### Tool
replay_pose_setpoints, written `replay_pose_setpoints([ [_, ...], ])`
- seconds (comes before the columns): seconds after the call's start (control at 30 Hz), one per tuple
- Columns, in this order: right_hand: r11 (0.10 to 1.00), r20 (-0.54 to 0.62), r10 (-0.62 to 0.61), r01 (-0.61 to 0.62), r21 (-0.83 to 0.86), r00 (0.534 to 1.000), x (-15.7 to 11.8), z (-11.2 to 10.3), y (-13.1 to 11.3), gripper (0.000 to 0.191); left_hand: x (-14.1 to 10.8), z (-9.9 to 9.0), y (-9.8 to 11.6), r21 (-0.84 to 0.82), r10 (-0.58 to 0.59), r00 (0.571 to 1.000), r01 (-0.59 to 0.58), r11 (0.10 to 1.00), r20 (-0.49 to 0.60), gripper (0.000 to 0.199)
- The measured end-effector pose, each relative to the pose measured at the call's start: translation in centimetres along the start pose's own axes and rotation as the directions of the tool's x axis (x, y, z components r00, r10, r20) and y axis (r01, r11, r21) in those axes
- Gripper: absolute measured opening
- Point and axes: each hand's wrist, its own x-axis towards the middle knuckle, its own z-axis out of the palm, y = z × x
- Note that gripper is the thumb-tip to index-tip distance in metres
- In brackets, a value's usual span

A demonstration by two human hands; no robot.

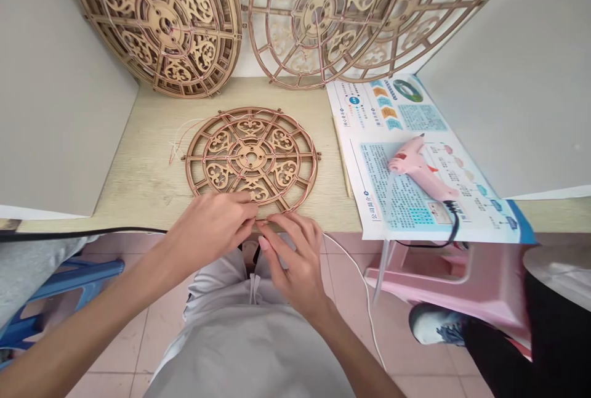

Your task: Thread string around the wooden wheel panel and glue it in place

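Pale table (295,99) is noted, with the disc (252,158) laid flat near its front edge. Fingers of left hand (212,222) and right hand (298,256) are bent at the near rim; whether anything is pinched cannot be told. Wire (173,145) is best kept untwisted.

Tabletop (138,164): pale wood grain right across, and it's busy up here!
Flat wheel (252,167): lying face up near the front edge, brown, full of scrollwork, thin wire running round it.
Wire ends (172,154): sprawling loose, just off that wheel's left side.
Left-hand stack (161,22): several brown wheels at the back, up on edge and tilted.
Right-hand wheels (307,16): also on edge at the back, one overlapping another.
Thin strip (342,164): right beside the printed sheet's left border.
Printed sheet (392,130): spread over the right end, lower corner poking past the front edge.
Glue gun (425,176): pink, on its side, flat on the sheet, cord (456,225) heading over the front edge.
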Motion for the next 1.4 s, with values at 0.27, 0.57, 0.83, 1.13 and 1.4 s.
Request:
replay_pose_setpoints([
  [0.27, 1.0, -0.043, 0.017, -0.018, -0.021, 0.999, -0.2, 0.4, -0.2, 0.025, -0.3, 1.0, 0.0, 0.004, -0.003, 0.996, 0.003, 1.0, -0.09, 0.019],
  [0.57, 0.992, -0.001, -0.022, 0.022, -0.125, 1.0, 0.0, 0.0, -0.6, 0.025, -0.6, 1.8, -0.1, -0.009, 0.028, 0.978, -0.031, 0.999, -0.207, 0.015],
  [0.83, 0.997, 0.078, -0.052, 0.047, 0.061, 0.996, 3.3, -2.7, 2.9, 0.023, -0.5, 2.0, -0.3, -0.048, 0.032, 0.974, -0.044, 0.998, -0.226, 0.019],
  [1.13, 0.948, 0.62, -0.317, 0.256, 0.189, 0.718, 9.3, -3.6, 5.8, 0.024, -0.4, 1.9, -0.6, -0.049, 0.021, 0.982, -0.03, 0.998, -0.186, 0.019],
  [1.4, 0.88, 0.726, -0.456, 0.385, 0.28, 0.515, 11.2, -2.5, 5.2, 0.031, -0.3, 2.2, -0.8, -0.071, 0.031, 0.981, -0.045, 0.996, -0.193, 0.019],
])
